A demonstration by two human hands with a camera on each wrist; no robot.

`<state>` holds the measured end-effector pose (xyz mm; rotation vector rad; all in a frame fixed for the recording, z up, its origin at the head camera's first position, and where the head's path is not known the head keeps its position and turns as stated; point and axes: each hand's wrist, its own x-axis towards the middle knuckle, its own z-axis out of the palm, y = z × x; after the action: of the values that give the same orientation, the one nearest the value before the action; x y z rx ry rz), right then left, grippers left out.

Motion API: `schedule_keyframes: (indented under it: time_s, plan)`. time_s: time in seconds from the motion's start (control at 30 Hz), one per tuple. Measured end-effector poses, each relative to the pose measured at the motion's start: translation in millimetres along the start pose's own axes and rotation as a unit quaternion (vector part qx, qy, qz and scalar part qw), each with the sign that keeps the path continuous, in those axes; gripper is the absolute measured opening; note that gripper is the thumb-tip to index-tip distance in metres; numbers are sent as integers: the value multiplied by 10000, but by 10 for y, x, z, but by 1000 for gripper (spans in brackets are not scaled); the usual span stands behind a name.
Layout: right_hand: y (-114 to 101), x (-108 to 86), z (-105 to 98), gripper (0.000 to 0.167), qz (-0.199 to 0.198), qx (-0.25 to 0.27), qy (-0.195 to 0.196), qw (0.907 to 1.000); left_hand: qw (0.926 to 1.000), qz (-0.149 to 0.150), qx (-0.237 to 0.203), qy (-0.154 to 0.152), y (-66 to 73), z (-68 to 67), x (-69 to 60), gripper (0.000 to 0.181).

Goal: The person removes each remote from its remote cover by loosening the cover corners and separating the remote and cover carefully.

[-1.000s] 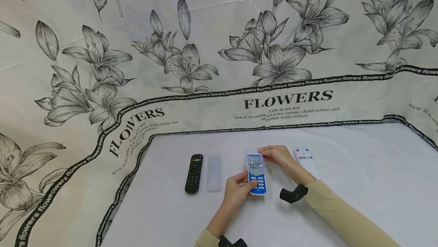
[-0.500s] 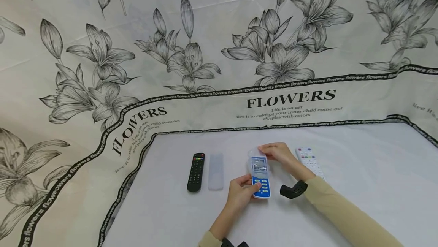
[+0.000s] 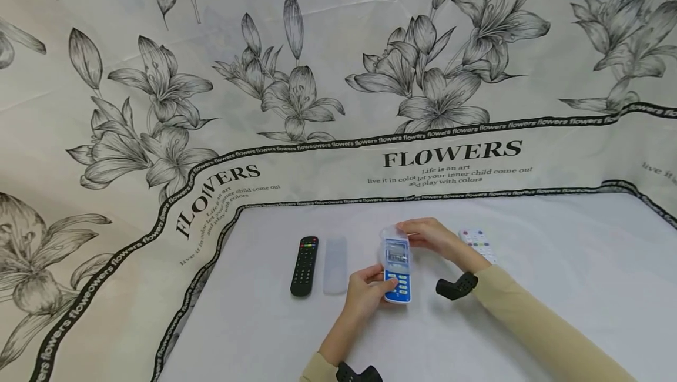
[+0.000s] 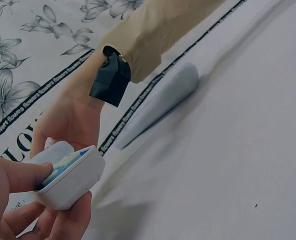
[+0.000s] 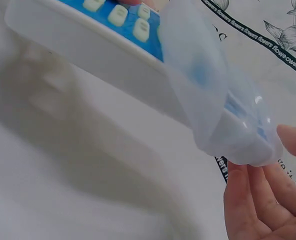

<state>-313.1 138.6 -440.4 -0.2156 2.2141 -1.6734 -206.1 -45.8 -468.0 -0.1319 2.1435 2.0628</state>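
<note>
Left hand (image 3: 365, 292) pinches the blue-and-white remote (image 3: 402, 295) — thumb (image 4: 25, 176) over keys (image 5: 142, 30), fingers (image 4: 79, 215) beneath; right hand (image 3: 431, 236) pinches the clear sleeve (image 5: 200, 92) round its far end.

on the patterned cloth (image 3: 322, 173), "flowers" stands twice in large capitals, at the middle and at the left, where it slants along a fold. beneath each, in small type: "life is an art", "live it in color let your inner child come out", "and play with colors". the upper black band (image 3: 476, 129) and the lower black band (image 3: 476, 194) repeat "flowers" in pale letters, legible in both wrist views too. at the right edge a cut-off "live it" shows. the key labels on the blue and white remote (image 3: 398, 288) are too small to read.
</note>
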Motion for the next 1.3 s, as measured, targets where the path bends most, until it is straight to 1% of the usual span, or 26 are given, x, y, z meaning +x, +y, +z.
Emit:
schedule_keyframes:
  time_s: [0.1,0.2,0.3,0.4,0.5,0.63,0.7,0.9,1.0,1.13,1.2,1.3]
  plan:
    - [-6,37,-7,51,-86,1,-366,9993,9998,23,95,-165,11,-34,12,46]
    - [-25,76,4,49,-133,-231,-650,9975,9992,48,259,-306,18,-58,23,43]
    - [-48,103,24,47,-150,-571,-711,9957,9985,63,386,-372,19,-65,31,41]
    - [-69,119,47,45,-135,-915,-509,9944,9984,29,413,-375,23,-62,28,41]
    - [-82,134,76,44,-43,-1019,-185,9946,9986,19,394,-343,27,-54,20,43]
    - [-92,136,130,42,37,-857,132,9962,9989,44,349,-304,34,-45,5,44]
    - [-94,128,158,41,12,-754,252,9968,9990,34,326,-290,32,-42,1,45]
    - [-78,122,218,41,84,-500,437,9978,9994,-79,228,-237,17,-38,-16,47]
    - [-83,120,213,43,153,-428,635,9969,9997,-102,143,-194,0,-20,-19,47]
    - [-100,113,165,43,-27,-525,756,9958,9998,-204,-18,-61,-32,36,-21,46]
    - [-117,109,147,43,-216,-602,653,9958,9997,-216,-97,27,-43,50,-18,45]
    - [-146,107,133,45,-345,-607,516,9962,9998,-134,-131,93,-24,40,-20,44]
